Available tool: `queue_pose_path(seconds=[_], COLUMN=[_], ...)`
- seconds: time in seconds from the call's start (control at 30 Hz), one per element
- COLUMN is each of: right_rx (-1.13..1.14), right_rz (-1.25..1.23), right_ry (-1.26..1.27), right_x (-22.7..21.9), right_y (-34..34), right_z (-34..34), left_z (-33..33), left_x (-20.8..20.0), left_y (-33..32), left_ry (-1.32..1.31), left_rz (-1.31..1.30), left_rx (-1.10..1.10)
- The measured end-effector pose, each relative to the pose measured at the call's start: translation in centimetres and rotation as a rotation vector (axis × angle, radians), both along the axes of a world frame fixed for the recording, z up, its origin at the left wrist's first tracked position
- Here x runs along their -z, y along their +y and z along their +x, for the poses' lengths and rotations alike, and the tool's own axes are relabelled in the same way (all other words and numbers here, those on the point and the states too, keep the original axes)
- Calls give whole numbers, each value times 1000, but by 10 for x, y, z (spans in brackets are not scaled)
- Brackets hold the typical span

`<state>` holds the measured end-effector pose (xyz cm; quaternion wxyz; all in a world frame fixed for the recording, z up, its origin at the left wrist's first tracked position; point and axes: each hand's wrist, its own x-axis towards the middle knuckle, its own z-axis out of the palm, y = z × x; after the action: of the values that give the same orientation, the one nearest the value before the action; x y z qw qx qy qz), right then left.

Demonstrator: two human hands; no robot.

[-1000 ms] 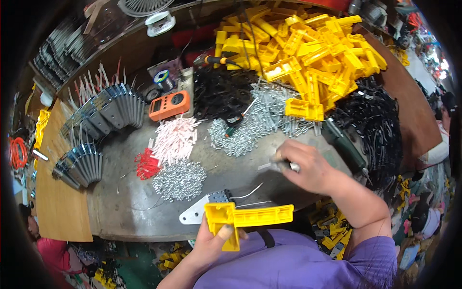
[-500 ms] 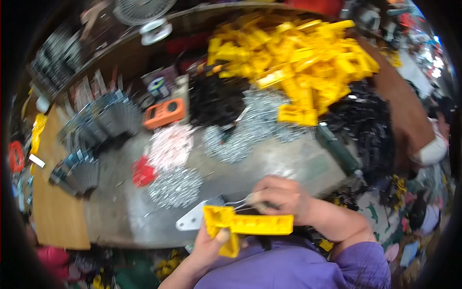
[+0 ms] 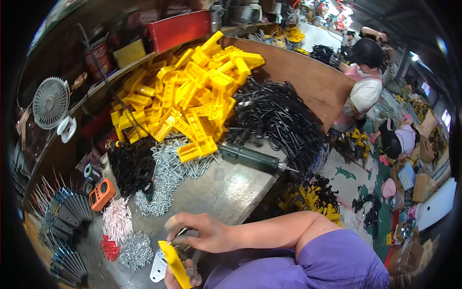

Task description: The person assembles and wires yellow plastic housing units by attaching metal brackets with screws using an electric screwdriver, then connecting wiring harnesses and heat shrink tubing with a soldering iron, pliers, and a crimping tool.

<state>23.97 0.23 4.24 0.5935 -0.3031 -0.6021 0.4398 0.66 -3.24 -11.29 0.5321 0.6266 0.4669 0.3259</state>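
My left hand (image 3: 192, 272), low in the view, is closed around a yellow plastic housing (image 3: 176, 266) that stands tilted. Just above the housing's upper end is my right hand (image 3: 206, 234), its thumb and finger pinched on something thin and pale, perhaps a wire; its kind cannot be made out. Beside the housing, on the left, shows a white metal plate (image 3: 157, 268) with holes, partly hidden. Silver screws (image 3: 136, 251) and pale pink small sticks (image 3: 117, 219) lie in heaps farther left.
A large pile of yellow housings (image 3: 180, 96) covers the far bench. Black cables (image 3: 284, 120) and a dark green electric screwdriver (image 3: 250, 157) lie to its right. An orange meter (image 3: 102, 194), a red clump (image 3: 109, 248) and stacked grey parts (image 3: 62, 216) are left. A co-worker (image 3: 363, 82) sits beyond the partition.
The view has swung to the right, bringing the co-worker and floor into sight. The yellow housing has turned from lying sideways to steeply tilted; both hands stay close to it.
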Motion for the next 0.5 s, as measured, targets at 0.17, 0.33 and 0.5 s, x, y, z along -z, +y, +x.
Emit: queue_pose_path(seconds=[0.17, 0.33, 0.5], right_rx=[132, 122, 42], right_rz=[212, 108, 23], right_ry=[-293, -219, -369], right_x=[-5, 0, -22], right_y=[0, -2, -12], right_z=[-13, -22, -15], left_z=[-45, -73, -73], left_x=[69, 103, 96], left_y=[19, 37, 38], left_ry=[-331, -658, -744], left_rz=[-300, -614, -612], left_rx=[136, 216, 204])
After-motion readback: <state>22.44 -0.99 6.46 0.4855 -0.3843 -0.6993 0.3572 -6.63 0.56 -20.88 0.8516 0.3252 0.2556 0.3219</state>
